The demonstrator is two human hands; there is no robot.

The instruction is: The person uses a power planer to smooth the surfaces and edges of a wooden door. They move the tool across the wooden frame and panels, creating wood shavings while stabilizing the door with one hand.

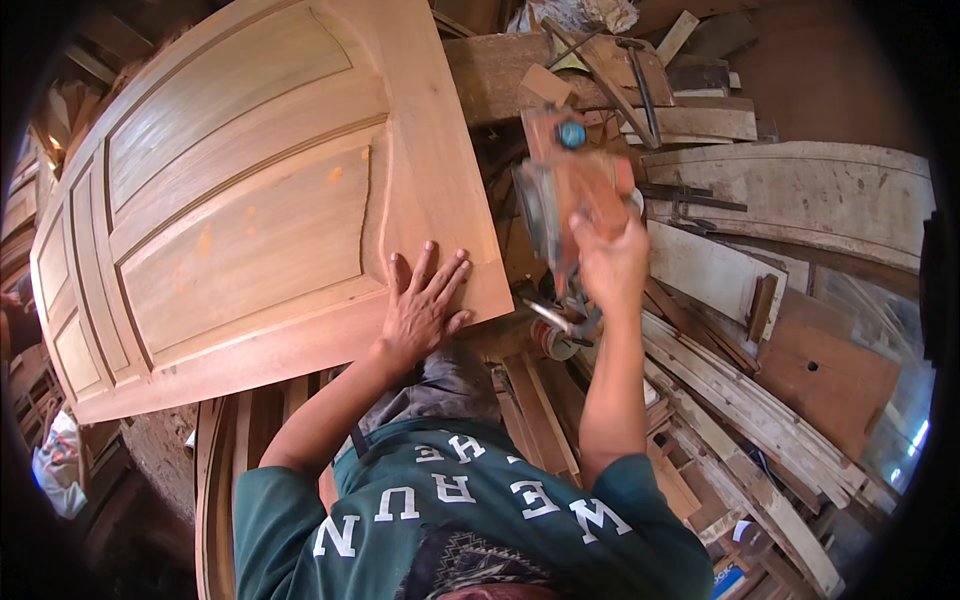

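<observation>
Panelled wooden door (250,205) at upper left, in front of the body, tilted in view. Bare wood, pale tan to pinkish, visible grain, smooth-looking. Raised rectangular panels set in grooved moulding, the two large ones ending in a wavy, curved edge. A few orange patches on the near large panel. Wide flat rails, squared corner nearest the body.

Left hand (420,305) flat on that corner, fingers spread and straight, gripping nothing.

Red-orange power tool (590,185) just right of the door edge, with a visible gap between. Blocky body, round blue knob (571,134) at the front, greyish left side. Motion-blurred, so can't read finer detail. Right hand (612,255) closed around its rear handle.

Further out, right side: broad weathered plank (790,190), greyish-white, scuffed, with a curved outline in view. Below it, brown flat board (835,365) with a small round dark hole, then long narrow pale strips (740,400), stacked loosely lengthwise. Up top, crumpled translucent plastic (560,15) and a slim dark bar (640,95) among offcuts. Far lower left, white-and-blue plastic bag (62,465), wrinkled.
</observation>
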